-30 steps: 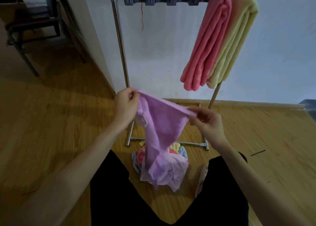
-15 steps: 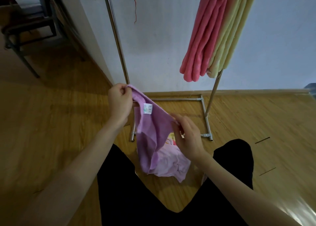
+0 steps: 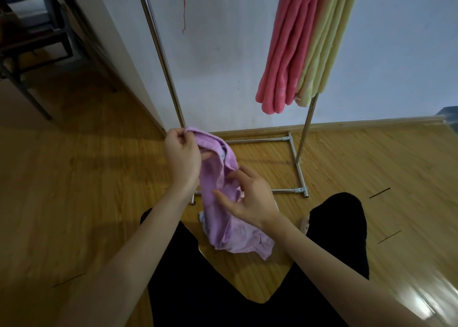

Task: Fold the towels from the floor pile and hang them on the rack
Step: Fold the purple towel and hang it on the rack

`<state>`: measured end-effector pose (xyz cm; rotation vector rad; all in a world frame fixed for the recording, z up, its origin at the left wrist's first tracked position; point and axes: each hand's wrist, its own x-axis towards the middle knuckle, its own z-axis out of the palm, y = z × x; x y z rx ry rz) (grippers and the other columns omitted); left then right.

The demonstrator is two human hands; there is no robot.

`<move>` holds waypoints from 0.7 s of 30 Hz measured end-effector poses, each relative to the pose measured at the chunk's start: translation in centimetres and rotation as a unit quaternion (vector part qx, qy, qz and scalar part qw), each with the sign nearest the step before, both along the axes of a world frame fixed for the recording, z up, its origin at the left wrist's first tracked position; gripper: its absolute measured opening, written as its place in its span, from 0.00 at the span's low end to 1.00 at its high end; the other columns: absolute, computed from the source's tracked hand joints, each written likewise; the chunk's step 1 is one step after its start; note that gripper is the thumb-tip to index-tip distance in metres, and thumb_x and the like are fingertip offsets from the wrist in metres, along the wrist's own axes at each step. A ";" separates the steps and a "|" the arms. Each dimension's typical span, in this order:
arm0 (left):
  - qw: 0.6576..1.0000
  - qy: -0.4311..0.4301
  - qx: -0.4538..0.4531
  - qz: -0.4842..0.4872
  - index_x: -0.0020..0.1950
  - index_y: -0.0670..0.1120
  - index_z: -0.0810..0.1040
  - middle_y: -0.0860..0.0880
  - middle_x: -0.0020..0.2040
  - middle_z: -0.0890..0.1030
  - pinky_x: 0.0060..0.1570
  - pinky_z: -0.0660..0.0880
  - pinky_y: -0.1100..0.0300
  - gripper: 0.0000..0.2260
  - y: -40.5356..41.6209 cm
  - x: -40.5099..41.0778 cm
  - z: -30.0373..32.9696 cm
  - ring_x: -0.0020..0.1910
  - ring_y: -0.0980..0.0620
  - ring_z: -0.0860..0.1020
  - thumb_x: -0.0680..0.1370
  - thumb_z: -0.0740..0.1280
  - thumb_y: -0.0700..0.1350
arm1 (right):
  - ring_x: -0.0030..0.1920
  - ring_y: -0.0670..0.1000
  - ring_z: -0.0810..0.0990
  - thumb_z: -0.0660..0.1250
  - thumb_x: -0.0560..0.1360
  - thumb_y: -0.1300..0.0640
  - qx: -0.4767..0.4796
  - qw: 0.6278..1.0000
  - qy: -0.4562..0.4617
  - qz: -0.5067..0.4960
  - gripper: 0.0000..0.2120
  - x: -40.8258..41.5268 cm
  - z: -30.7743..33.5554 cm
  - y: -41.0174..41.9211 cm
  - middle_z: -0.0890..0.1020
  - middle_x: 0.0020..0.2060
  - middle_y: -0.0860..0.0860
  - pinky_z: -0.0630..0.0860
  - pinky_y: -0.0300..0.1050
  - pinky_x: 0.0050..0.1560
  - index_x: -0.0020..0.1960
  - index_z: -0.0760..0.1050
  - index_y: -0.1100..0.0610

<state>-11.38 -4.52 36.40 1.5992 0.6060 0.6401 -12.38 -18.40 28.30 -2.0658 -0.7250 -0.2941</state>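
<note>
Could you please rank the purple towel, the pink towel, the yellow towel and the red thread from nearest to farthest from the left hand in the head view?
From the left hand:
1. Purple towel, pinched in that hand.
2. Red thread, dangling above, near the rack's top.
3. Pink towel, hanging to the right.
4. Yellow towel, just beyond the pink one.

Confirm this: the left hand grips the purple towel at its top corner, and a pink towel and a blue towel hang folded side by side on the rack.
One thing is wrong. The head view shows the towel beside the pink towel on the rack is pale yellow, not blue. The rest stands: the left hand grips the purple towel at its top corner.
</note>
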 end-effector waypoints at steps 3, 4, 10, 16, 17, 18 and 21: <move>1.000 -0.003 -0.002 0.008 0.54 0.42 0.73 0.44 0.49 0.80 0.38 0.82 0.56 0.06 -0.1 0.2 -0.4 0.45 0.49 0.83 0.82 0.58 0.43 | 0.35 0.46 0.73 0.69 0.70 0.42 0.006 0.999 0.004 -0.032 0.15 0.2 0.1 0.4 0.75 0.39 0.45 0.74 0.46 0.32 0.43 0.77 0.54; 1.000 -0.004 -0.002 0.010 0.53 0.43 0.74 0.44 0.49 0.80 0.40 0.82 0.52 0.06 0.0 0.3 -0.6 0.45 0.48 0.83 0.81 0.59 0.43 | 0.34 0.46 0.73 0.68 0.70 0.42 0.007 0.999 0.006 -0.037 0.14 0.3 0.1 0.4 0.75 0.38 0.45 0.73 0.45 0.31 0.42 0.76 0.54; 1.000 0.002 -0.021 0.011 0.53 0.41 0.74 0.44 0.47 0.80 0.41 0.82 0.54 0.06 0.4 0.4 -0.7 0.45 0.49 0.82 0.81 0.59 0.42 | 0.33 0.47 0.71 0.63 0.76 0.57 0.006 1.000 0.021 -0.020 0.08 1.6 0.6 -0.9 0.75 0.37 0.49 0.71 0.46 0.31 0.46 0.79 0.59; 0.994 0.108 0.006 -0.009 0.45 0.44 0.76 0.42 0.44 0.82 0.41 0.82 0.48 0.03 3.2 -1.2 -4.4 0.40 0.46 0.83 0.78 0.65 0.38 | 0.37 0.48 0.75 0.63 0.78 0.62 -0.082 0.991 0.024 0.106 0.08 4.8 3.4 -4.2 0.76 0.38 0.49 0.74 0.44 0.39 0.48 0.81 0.61; 0.989 0.144 0.034 -0.024 0.44 0.45 0.76 0.43 0.41 0.82 0.40 0.82 0.47 0.03 3.5 -1.7 -5.1 0.39 0.45 0.83 0.76 0.67 0.38 | 0.37 0.50 0.76 0.62 0.78 0.63 -0.099 0.988 0.020 0.116 0.08 5.0 3.5 -4.4 0.77 0.38 0.50 0.74 0.47 0.38 0.46 0.80 0.61; 0.980 0.177 0.077 -0.044 0.43 0.45 0.76 0.45 0.39 0.82 0.38 0.82 0.49 0.04 3.7 -2.0 -5.7 0.37 0.45 0.83 0.75 0.69 0.38 | 0.37 0.51 0.76 0.62 0.77 0.64 -0.111 0.986 0.015 0.124 0.08 5.1 3.6 -4.5 0.77 0.38 0.52 0.75 0.50 0.38 0.45 0.80 0.62; 0.940 0.226 0.235 -0.100 0.43 0.46 0.78 0.53 0.37 0.79 0.31 0.71 0.67 0.05 3.8 -2.5 -5.8 0.37 0.56 0.78 0.72 0.72 0.39 | 0.36 0.53 0.76 0.63 0.76 0.65 -0.137 0.982 0.012 0.129 0.08 5.3 3.2 -4.9 0.77 0.37 0.53 0.74 0.53 0.38 0.43 0.80 0.62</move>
